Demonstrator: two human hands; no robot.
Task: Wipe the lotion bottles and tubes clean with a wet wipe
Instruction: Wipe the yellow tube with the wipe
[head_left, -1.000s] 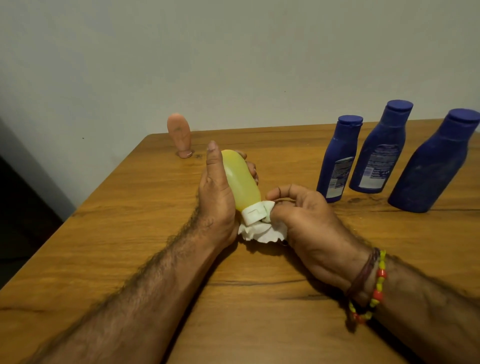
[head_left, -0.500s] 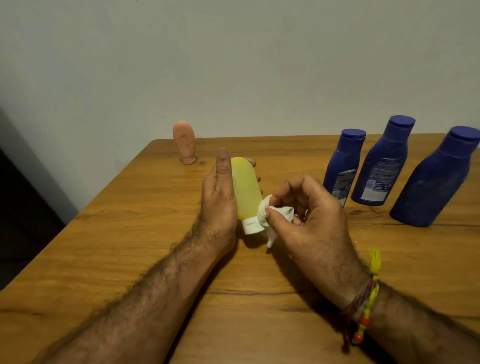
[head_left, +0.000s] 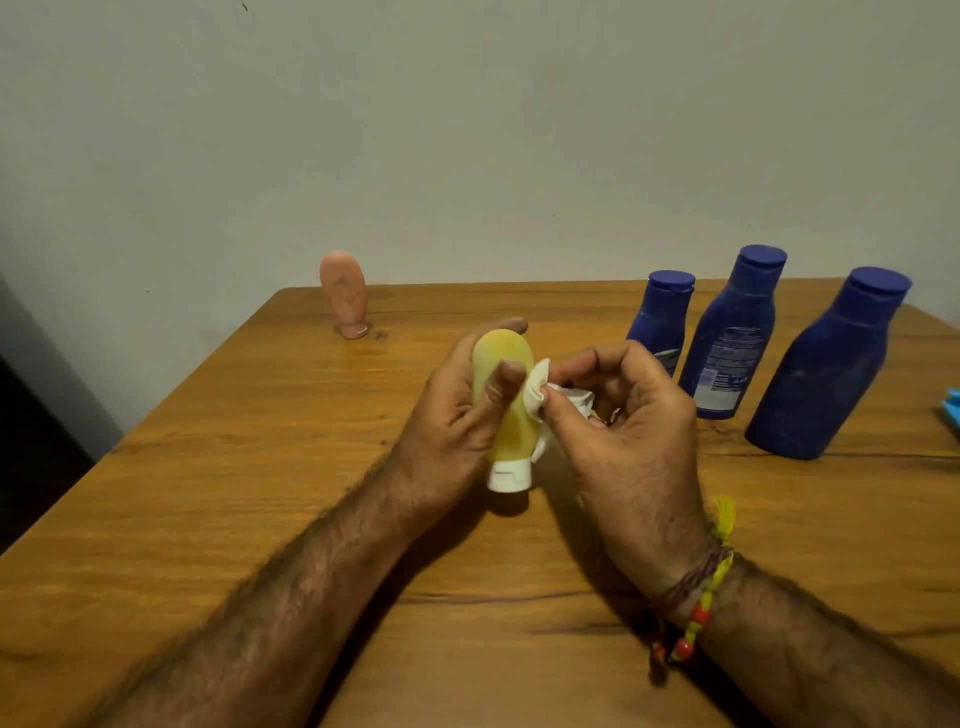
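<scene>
Head view: left hand (head_left: 457, 410) grips the yellow tube (head_left: 506, 400), thumb curled across its front, fingers wrapped behind; tube held just above the wooden table (head_left: 218, 467), long axis near upright, white cap (head_left: 509, 476) pointing down toward the person, rounded end up and away. Right hand (head_left: 618, 415) pinches the crumpled wet wipe (head_left: 540, 397) between thumb and fingertips; wipe touches the tube's right flank, near its upper half; the tube thus lies directly left of the wipe, and the right hand is the nearer one to the unwiped side. Judgement: the coming stroke runs along the long axis, down toward the cap or up over the rounded end.

Against the frame half a second back: wipe sat low, at the cap; now it sits higher on the body; the left thumb, then straight along the tube, now crosses its front; cap fully exposed.

Three blue bottles (head_left: 727, 338) stand to the right, well apart from the hands; a peach tube (head_left: 344, 293) stands cap-down at the far left edge; both groups untouched at this moment.
</scene>
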